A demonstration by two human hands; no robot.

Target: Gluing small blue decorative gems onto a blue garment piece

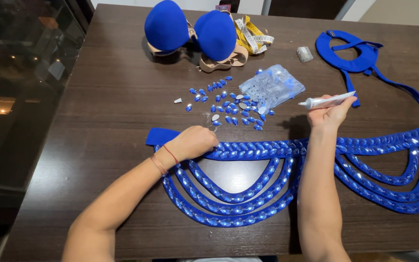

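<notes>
Glossy blue gem-studded belt point(248, 194) under left hand's point(192, 143) curled grip; right hand point(330, 114) clasps white glue tube point(327, 101).

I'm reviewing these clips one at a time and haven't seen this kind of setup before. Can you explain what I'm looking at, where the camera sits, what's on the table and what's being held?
There is no machine here: a person works with two bare hands, filmed by one camera worn on their head, looking down at a dark wooden table. The left hand presses on a blue gem-covered draped belt piece spread along the near side. The right hand holds a small white glue tube, nozzle pointing left. Further back lie loose blue teardrop gems, a clear bag of gems, a blue padded bra, a yellow measuring tape and a blue fabric collar with straps.
</notes>
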